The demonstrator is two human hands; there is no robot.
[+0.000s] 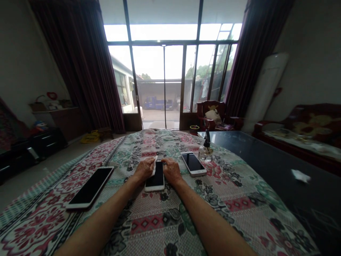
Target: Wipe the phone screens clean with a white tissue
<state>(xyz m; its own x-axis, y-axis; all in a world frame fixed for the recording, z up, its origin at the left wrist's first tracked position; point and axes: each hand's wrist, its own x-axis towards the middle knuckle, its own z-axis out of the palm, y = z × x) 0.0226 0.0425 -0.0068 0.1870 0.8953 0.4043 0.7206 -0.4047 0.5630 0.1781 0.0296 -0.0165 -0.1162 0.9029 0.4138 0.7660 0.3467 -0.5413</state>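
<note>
At far left, a low black cabinet with drawers (48,142) stands against the wall under a wooden shelf (54,111) carrying small ornaments, and a yellow bag (90,137) lies on the floor nearby. A floral quilted bedspread (157,227) fills the foreground, with a white-framed smartphone (90,187) lying screen up near its left side.

Both forearms reach forward from the bottom of the view and converge, the hands close together at the centre. The left hand (144,170) lies palm down and pinches a white tissue (153,166) against the left edge of a second smartphone (156,176), which lies screen up between the hands. The right hand (172,171) lies palm down at that phone's upper right edge, its fingers touching the edge; whether it grips the phone cannot be told.

Just right of the hands lies a third smartphone (193,164), apart from them and beside a small glass bottle (205,151) with a dark top. Further right, a dark glass worktop (266,167) carries a scrap of white paper (300,175), and a red upholstered sofa (301,131) stands beyond it.
</note>
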